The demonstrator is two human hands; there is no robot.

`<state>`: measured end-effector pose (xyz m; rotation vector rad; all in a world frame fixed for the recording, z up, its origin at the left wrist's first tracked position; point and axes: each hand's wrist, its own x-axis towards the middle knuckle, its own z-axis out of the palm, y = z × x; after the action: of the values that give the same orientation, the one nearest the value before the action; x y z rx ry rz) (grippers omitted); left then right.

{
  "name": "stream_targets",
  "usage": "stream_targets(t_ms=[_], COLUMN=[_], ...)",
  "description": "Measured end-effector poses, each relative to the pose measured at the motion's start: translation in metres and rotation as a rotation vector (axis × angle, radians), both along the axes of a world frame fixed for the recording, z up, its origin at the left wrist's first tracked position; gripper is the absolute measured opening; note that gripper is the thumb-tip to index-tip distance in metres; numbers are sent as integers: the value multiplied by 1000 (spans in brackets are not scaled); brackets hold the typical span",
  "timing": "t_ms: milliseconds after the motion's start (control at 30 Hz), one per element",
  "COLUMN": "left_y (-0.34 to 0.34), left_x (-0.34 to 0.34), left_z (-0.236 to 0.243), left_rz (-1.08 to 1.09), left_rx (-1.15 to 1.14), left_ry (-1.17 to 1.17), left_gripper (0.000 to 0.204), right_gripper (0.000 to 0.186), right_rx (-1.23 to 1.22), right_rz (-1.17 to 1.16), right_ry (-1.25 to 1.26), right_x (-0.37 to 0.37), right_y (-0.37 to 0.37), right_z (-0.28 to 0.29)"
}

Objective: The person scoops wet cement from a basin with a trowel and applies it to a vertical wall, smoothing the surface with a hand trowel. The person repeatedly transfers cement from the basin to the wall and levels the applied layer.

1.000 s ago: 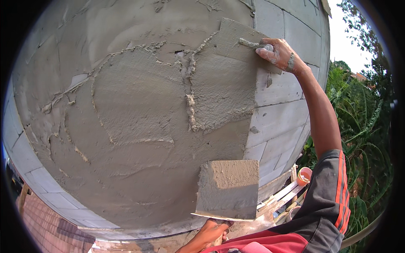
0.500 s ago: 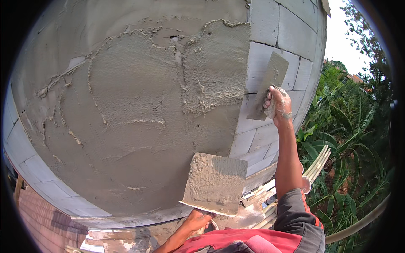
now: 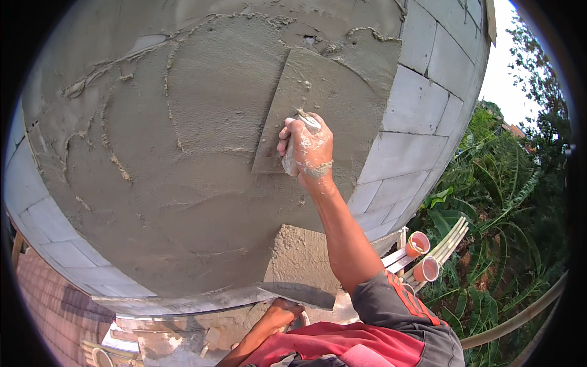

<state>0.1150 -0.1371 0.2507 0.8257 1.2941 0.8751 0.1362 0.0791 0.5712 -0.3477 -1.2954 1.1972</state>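
My right hand (image 3: 309, 147), smeared with mortar, grips the handle of a rectangular steel trowel (image 3: 278, 92), whose blade lies on the wet grey plaster (image 3: 183, 202) covering much of the block wall. Low in the view, my left hand (image 3: 287, 312) is closed round the handle of a square hawk (image 3: 296, 263) that carries a layer of grey mortar; its fingers are partly hidden under the board. The plaster has ridges and rough edges in its upper part.
Bare light blocks (image 3: 413, 153) show at the right and left. Two orange buckets (image 3: 428, 269) stand by pale poles (image 3: 449, 244) at lower right. Roof tiles (image 3: 49, 287) lie below left, a ledge (image 3: 171, 336) below the wall, plants (image 3: 501, 214) and a hose (image 3: 513, 324) at right.
My right hand and trowel have moved left from the bare blocks onto the plaster, after coming down from the top right. The hawk is slightly lower in view.
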Motion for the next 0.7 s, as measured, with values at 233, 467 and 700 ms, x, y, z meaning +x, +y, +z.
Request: stream_targets(t_ms=[233,467,700], left_y=[2,-3,15], left_x=[-3,-1,10], left_z=[-16,-23,-35], left_rz=[-80,-43,-73], left_rx=[-56,-98,-17], left_ry=[58,-10,-38], left_gripper=[25,26,22], right_gripper=[30,29,30], right_rx=[581,825,869], right_rz=[-294,-740,-848], right_ry=[-863,-1017,-1090], right_x=[-7,102,160], right_y=[-27,45,90], right_z=[-75,-41,132])
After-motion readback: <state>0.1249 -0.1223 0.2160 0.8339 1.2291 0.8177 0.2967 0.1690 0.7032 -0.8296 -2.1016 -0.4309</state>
